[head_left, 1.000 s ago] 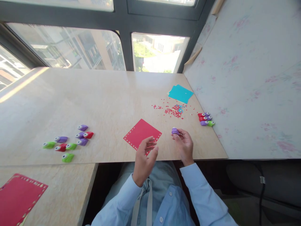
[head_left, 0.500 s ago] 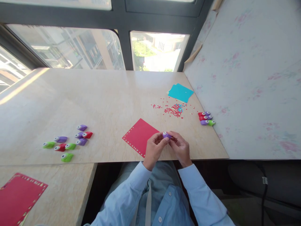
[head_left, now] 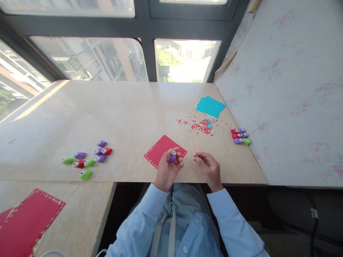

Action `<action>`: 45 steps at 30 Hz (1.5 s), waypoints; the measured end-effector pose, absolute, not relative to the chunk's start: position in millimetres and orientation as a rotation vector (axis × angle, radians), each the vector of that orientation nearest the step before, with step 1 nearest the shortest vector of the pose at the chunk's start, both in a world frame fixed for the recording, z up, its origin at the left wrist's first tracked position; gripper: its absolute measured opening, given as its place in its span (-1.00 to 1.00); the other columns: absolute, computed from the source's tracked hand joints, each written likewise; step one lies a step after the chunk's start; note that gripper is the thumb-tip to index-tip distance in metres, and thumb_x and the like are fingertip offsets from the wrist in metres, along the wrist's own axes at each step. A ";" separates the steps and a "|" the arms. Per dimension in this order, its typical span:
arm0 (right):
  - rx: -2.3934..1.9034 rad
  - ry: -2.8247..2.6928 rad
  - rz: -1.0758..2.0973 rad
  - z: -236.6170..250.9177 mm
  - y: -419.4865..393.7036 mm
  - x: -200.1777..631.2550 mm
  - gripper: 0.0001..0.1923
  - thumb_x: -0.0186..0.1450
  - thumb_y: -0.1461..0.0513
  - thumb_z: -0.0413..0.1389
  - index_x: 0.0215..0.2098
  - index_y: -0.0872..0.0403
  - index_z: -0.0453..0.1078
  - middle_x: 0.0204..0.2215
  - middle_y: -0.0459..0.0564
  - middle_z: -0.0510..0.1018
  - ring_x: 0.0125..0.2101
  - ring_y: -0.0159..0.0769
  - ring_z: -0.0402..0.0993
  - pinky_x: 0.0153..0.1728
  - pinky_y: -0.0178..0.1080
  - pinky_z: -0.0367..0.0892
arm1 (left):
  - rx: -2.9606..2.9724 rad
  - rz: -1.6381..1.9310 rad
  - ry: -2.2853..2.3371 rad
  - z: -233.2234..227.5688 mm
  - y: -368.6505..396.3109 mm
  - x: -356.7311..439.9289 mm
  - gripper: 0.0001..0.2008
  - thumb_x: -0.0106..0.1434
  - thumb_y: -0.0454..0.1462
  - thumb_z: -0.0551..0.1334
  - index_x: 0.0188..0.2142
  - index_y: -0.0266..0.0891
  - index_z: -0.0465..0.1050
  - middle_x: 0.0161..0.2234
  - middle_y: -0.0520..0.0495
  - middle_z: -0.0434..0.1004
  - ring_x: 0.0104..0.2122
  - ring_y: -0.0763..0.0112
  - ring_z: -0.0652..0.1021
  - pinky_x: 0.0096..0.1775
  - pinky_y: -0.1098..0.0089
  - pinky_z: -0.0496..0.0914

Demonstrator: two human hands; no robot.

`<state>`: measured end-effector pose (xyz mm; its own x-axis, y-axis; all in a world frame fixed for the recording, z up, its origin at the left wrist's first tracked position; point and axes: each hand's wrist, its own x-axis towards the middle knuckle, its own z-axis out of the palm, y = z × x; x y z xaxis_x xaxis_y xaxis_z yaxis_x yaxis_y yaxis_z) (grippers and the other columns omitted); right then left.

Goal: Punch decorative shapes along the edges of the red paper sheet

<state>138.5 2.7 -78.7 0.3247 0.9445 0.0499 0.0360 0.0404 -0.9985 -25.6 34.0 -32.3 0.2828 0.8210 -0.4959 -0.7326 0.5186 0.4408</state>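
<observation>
A purple craft hole punch with a white round button lies in my left hand, whose fingers curl around it. My left hand is over the red sheet of paper, which has small holes punched along its edges. To the right, my right hand is apart from it, thumb and fingertips pinched together above the table. Whatever is between those fingertips is too small to make out. Red and blue punched paper bits lie scattered beyond my right hand.
Several purple, red and green punches stand in a loose group at left. Another cluster of punches sits against the right wall. Blue sheets lie at the back right. More punched red paper rests on the lower-left surface.
My hands have come apart. The left moved left with the purple punch lowered into its palm; the right let go of the punch and stays at the right. The view has shifted slightly.
</observation>
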 end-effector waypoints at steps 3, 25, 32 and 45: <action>-1.354 -1.015 0.900 -78.9 1.8 138.6 -0.76 0.21 0.08 0.25 -0.26 0.07 0.52 -0.34 0.02 0.61 -0.38 -0.31 0.54 -0.26 -0.21 0.49 | 0.043 1.036 0.676 -29.1 36.7 -38.2 -0.76 0.14 -0.20 0.32 -0.23 -0.30 0.44 -0.43 0.01 0.45 -0.52 0.58 0.46 -0.56 0.61 0.32; -1.469 -1.056 0.826 -83.6 1.1 139.0 -0.68 0.18 0.03 0.26 -0.26 0.10 0.53 -0.34 0.07 0.63 -0.40 -0.27 0.55 -0.31 -0.20 0.49 | -0.085 1.218 0.750 -20.3 29.1 -108.0 -0.79 0.14 -0.32 0.26 -0.54 -0.27 0.26 -0.62 0.10 0.28 -0.70 0.70 0.21 -0.71 0.66 0.03; -1.544 -1.096 0.816 -87.5 -0.6 140.4 -0.63 0.17 -0.01 0.25 -0.23 0.10 0.54 -0.30 0.10 0.64 -0.37 -0.23 0.56 -0.27 -0.18 0.49 | 0.112 1.347 1.090 -15.0 4.9 -160.1 -0.72 0.04 -0.40 0.29 -0.20 -0.31 0.39 -0.30 -0.12 0.55 -0.47 0.52 0.51 -0.53 0.59 0.35; -1.654 -1.189 0.796 -94.5 -1.1 145.3 -0.57 0.16 -0.07 0.23 -0.20 0.09 0.54 -0.26 0.11 0.63 -0.32 -0.19 0.57 -0.22 -0.17 0.45 | 0.131 1.769 1.659 -20.8 -18.6 -266.9 -0.79 0.07 -0.43 0.21 -0.26 -0.27 0.31 -0.39 0.06 0.44 -0.53 0.52 0.54 -0.61 0.60 0.27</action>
<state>145.3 -1.1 -94.5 0.3246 0.9458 0.0098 0.3518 -0.1111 -0.9295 -266.9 -18.6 -20.8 -0.7515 0.5411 -0.3774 -0.4114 0.0628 0.9093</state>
